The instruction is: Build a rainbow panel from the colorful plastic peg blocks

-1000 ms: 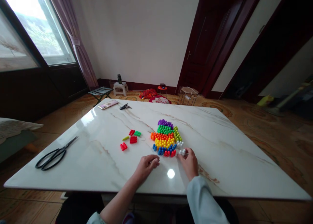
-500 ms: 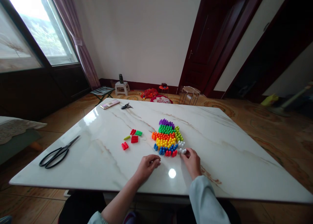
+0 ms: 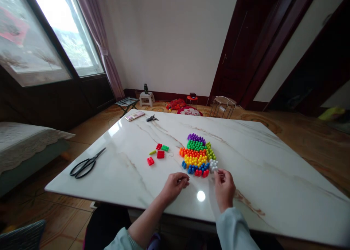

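A multicoloured block of plastic beads [image 3: 194,153] lies on the marble-look table, in bands of purple, green, orange, yellow, blue and red. Light-green beads [image 3: 210,151] run along its right side, with a cluster of white beads [image 3: 213,165] below them. My right hand [image 3: 224,188] is closed in a pinch just below the white beads; whatever is between its fingertips is too small to make out. To the left, in front of the block, my left hand [image 3: 175,186] rests with fingers curled and pressed together. I cannot see whether it holds anything.
Loose red beads [image 3: 160,154], green beads [image 3: 164,148] and a yellow-green piece [image 3: 152,152] lie left of the block. Black-handled scissors [image 3: 86,165] are at the table's left. A phone [image 3: 135,116] and small dark clippers [image 3: 152,118] sit near the far edge.
The camera has turned left, so the scene sits further right in view. My right hand has drawn slightly back from the white beads. My left hand keeps about the same pose.
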`<action>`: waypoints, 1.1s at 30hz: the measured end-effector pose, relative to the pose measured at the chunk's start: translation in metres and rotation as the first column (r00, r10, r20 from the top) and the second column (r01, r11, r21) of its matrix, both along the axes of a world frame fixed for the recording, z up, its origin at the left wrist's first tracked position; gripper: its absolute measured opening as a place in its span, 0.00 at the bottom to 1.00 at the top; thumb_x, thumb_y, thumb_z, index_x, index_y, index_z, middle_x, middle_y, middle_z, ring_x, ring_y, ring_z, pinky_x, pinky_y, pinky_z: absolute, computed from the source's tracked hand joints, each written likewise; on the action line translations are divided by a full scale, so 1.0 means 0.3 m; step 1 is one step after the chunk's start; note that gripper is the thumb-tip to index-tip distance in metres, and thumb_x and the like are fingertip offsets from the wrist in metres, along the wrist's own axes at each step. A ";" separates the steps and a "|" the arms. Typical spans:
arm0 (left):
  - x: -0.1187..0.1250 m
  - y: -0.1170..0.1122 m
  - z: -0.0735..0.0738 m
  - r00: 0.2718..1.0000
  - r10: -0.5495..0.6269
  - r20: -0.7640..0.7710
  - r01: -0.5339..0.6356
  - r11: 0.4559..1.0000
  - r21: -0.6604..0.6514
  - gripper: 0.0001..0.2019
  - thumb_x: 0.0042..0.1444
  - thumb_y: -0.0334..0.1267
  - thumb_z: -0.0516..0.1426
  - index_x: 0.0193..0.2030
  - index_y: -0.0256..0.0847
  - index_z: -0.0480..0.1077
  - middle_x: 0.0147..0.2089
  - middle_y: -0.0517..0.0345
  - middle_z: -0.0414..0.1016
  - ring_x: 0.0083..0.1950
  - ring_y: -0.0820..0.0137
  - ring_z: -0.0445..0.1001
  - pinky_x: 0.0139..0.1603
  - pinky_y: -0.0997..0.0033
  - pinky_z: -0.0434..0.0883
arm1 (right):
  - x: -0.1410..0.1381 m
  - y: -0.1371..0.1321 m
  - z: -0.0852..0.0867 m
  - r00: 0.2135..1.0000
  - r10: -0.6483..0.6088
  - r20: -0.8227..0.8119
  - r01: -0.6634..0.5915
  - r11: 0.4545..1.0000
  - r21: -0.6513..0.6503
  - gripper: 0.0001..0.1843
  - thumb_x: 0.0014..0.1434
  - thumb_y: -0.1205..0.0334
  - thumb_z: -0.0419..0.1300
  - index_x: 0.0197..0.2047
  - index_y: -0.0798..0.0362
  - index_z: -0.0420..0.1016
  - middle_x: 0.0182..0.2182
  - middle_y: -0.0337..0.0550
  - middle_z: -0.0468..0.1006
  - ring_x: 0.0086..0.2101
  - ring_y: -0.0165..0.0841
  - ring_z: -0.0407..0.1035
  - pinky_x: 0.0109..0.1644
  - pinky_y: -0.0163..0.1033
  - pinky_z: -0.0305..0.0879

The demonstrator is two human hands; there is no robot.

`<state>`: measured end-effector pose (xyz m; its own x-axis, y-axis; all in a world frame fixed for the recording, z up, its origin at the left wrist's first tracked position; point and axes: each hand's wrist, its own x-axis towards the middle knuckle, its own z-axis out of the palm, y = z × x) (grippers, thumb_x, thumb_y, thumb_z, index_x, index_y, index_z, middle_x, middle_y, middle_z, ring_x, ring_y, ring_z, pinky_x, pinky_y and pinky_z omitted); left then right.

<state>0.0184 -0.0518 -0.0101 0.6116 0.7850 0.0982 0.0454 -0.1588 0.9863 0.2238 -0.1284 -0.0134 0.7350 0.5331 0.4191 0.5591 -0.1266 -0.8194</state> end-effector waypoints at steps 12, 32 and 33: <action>-0.068 0.067 0.036 0.808 0.585 -0.064 -0.465 0.701 0.541 0.14 0.58 0.28 0.48 0.44 0.42 0.71 0.49 0.50 0.73 0.52 0.64 0.70 0.55 0.60 0.68 | -0.281 0.103 -0.022 0.774 0.622 0.117 -0.594 0.778 -0.206 0.12 0.60 0.60 0.52 0.40 0.51 0.76 0.36 0.47 0.79 0.37 0.38 0.74 0.42 0.40 0.69; -0.079 0.240 0.122 0.482 0.478 -0.734 0.055 0.820 0.570 0.06 0.56 0.33 0.57 0.41 0.40 0.72 0.48 0.50 0.70 0.46 0.63 0.71 0.43 0.66 0.67 | -0.297 0.082 0.011 0.714 0.675 0.187 -0.583 0.721 -0.374 0.11 0.60 0.65 0.51 0.35 0.49 0.75 0.32 0.40 0.76 0.33 0.32 0.71 0.37 0.34 0.61; -0.077 0.245 0.132 0.474 0.450 -0.757 0.051 0.844 0.534 0.08 0.54 0.35 0.59 0.41 0.40 0.71 0.48 0.50 0.70 0.44 0.63 0.72 0.41 0.67 0.67 | -0.297 0.082 0.011 0.714 0.675 0.187 -0.581 0.720 -0.380 0.11 0.60 0.65 0.51 0.35 0.49 0.74 0.33 0.40 0.76 0.33 0.32 0.71 0.37 0.34 0.60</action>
